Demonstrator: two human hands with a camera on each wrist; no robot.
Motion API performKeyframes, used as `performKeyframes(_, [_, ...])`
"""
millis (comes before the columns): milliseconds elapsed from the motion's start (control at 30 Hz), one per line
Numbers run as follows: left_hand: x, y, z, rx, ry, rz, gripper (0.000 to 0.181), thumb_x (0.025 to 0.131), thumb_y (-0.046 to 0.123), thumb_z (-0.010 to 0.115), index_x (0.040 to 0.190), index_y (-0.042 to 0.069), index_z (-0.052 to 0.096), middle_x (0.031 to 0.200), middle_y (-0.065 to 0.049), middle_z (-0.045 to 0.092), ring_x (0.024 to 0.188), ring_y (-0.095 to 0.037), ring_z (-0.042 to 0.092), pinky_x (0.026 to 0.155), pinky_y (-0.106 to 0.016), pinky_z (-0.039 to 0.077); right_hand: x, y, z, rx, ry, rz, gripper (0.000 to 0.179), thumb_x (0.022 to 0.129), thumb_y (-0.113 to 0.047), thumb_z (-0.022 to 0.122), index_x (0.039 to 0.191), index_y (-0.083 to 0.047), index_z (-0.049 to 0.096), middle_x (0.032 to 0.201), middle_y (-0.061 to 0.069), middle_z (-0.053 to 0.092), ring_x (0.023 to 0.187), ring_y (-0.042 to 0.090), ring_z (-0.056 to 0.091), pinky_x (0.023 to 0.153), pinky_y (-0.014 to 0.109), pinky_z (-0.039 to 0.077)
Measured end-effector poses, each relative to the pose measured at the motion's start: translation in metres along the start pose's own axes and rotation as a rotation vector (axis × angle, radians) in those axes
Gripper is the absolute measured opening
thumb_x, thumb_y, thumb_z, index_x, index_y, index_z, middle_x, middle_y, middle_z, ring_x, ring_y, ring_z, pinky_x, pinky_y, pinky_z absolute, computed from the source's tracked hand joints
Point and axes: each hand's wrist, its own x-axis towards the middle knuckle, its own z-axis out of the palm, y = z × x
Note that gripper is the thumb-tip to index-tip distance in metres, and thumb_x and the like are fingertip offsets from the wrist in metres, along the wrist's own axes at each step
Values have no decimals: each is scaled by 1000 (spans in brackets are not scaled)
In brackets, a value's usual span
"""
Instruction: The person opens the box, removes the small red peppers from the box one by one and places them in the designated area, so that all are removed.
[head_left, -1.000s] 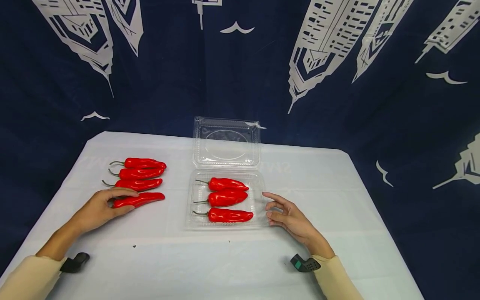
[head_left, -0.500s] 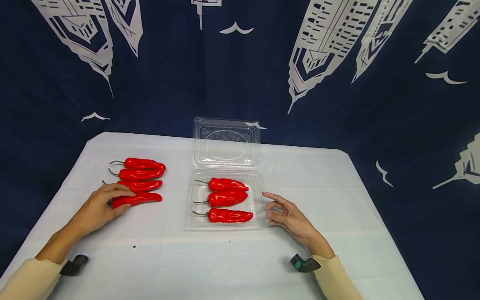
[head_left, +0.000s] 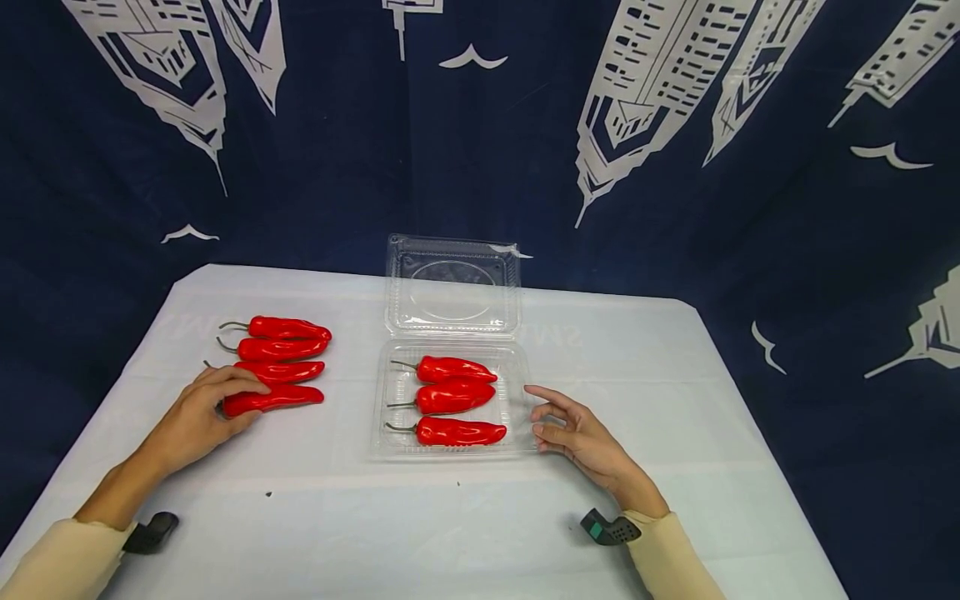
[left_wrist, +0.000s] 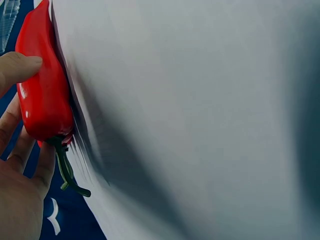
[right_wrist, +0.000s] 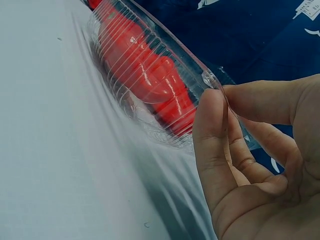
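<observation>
In the head view my left hand [head_left: 198, 417] pinches a red chili pepper [head_left: 288, 397], the nearest of a row at the left. The left wrist view has the thumb [left_wrist: 22, 69] across this pepper [left_wrist: 44, 92], with fingers behind it and the green stem [left_wrist: 65, 167] hanging free. An open clear plastic container [head_left: 517, 442] in the middle holds three red peppers [head_left: 453, 396]. At its right side is my right hand [head_left: 585, 437]; in the right wrist view, thumb and finger pinch the container's rim [right_wrist: 197, 62].
Three more red peppers [head_left: 281, 348] lie beyond the left hand, the nearest partly covered by it. The container's lid [head_left: 453, 325] stands raised at the back. A white-covered table [head_left: 360, 533] ends at a navy printed cloth [head_left: 480, 150].
The left hand has shifted slightly left and away with its pepper, nearer the row. Between half a second ago and now it barely moves. The right hand and container stay in place.
</observation>
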Motion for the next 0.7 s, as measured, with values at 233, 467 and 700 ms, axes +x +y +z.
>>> performKeyframes(233, [-1,1,0,-2,4,11,45,68,-1,89,108,11,74,118,-14,63,110,-32,53,90,5,23,1,0,0,-9,6,11,70,94,-7,67,155,-6,33,115,15,51,83,9,62,78,24,59])
performKeyframes(467, [-2,2,0,-3,-23,-4,42,70,-1,87,106,14,74,118,-12,63,111,-30,53,89,6,23,1,0,0,-16,7,17,70,94,-6,67,155,-6,32,116,16,50,83,10,61,78,25,59])
performKeyframes(700, [-2,1,2,4,6,22,41,68,-2,88,105,13,75,116,-11,63,108,-28,54,91,5,24,0,0,0,-13,8,12,70,94,-7,67,155,-6,33,116,16,50,83,10,61,78,25,59])
